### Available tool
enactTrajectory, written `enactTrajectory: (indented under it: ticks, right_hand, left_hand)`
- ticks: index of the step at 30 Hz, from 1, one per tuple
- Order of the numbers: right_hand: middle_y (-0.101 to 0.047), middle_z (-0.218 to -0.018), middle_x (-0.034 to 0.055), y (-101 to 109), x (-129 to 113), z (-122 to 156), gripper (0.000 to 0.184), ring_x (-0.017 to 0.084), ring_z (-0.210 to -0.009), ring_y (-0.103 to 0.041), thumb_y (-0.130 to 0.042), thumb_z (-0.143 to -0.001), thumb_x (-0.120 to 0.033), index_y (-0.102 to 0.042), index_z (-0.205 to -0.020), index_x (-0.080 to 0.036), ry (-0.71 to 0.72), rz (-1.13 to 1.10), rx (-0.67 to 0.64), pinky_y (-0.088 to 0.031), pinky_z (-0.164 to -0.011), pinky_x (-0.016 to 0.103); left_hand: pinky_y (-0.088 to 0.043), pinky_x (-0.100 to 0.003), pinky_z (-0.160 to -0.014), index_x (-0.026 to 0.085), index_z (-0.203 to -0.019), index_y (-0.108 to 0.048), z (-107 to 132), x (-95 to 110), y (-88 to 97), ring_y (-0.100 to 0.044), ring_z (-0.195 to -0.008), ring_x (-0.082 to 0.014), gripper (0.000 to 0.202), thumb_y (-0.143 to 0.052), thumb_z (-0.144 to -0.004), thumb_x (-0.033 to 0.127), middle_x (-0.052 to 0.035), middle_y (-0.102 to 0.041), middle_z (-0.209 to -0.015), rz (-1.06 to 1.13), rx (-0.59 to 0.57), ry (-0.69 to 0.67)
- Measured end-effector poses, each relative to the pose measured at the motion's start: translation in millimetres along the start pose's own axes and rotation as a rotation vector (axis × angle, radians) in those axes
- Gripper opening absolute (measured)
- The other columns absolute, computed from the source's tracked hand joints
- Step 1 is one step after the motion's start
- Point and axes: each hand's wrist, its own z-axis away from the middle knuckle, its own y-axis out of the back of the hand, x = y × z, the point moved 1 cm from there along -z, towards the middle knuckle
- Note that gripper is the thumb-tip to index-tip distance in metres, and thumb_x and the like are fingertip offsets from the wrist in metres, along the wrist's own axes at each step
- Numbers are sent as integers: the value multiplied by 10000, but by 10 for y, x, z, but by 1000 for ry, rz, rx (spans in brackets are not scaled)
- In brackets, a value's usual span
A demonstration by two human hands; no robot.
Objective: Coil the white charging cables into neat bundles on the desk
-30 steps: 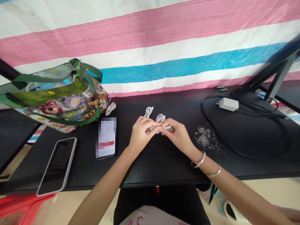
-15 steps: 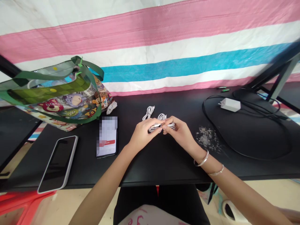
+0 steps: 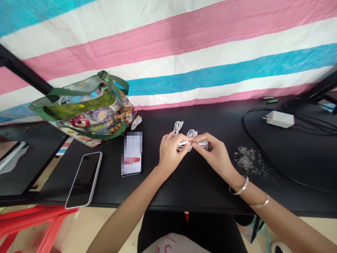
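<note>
My left hand (image 3: 170, 153) and my right hand (image 3: 214, 154) meet over the middle of the black desk (image 3: 184, 175). Both pinch a coiled white cable (image 3: 196, 142), the fingertips almost touching at its near end. The coil's loops stick out behind my right fingers. A second small bundled white cable (image 3: 178, 126) lies on the desk just behind the hands. Two silver bangles sit on my right wrist.
A phone with its screen lit (image 3: 132, 153) and a dark phone in a white case (image 3: 84, 179) lie to the left. A cartoon-print tote bag (image 3: 89, 112) stands behind them. A white charger (image 3: 279, 119) with black cables lies at right, near pale crumbs (image 3: 247, 161).
The camera has swung left, so everything sits further right in the picture. My hands stay together on the white cable, with the fingers shifted slightly along it.
</note>
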Motion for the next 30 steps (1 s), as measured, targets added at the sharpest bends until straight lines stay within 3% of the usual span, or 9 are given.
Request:
enactTrajectory:
  ticks: [8,16,26,30]
  right_hand:
    - [-698,-716,8,-14,35,2,178,178,-699,-668,-682,-765,-391,-660,-725,-219,84,28,51,-537,-684,315]
    - [-711,-722,12,-9,12,14,133,177,-691,-677,-680,-765,-346,-671,-722,-221,80,55,69,-539,-673,309]
    - [-718,-690,24,8,12,1,131,180,-646,-672,-687,-744,-333,-674,-691,-214,67,49,93,-521,-609,298]
    - [-722,-711,19,8,-15,5,102,180,-670,-677,-658,-772,-296,-664,-706,-219,104,90,70,-523,-654,307]
  left_hand:
    - [-443,-271,-702,250,-769,-696,9,21,-20,-609,-669,-137,173,-626,-751,93,55,-710,-678,29,56,44]
    - [-445,-279,-709,222,-719,-651,48,37,-39,-610,-709,-149,147,-630,-722,76,46,-705,-700,44,87,75]
    - [-446,-295,-730,220,-753,-622,50,31,-46,-601,-734,-155,135,-608,-753,86,41,-702,-740,91,48,58]
    - [-445,-305,-736,215,-758,-566,68,11,-71,-603,-731,-157,109,-567,-784,110,30,-690,-750,79,37,19]
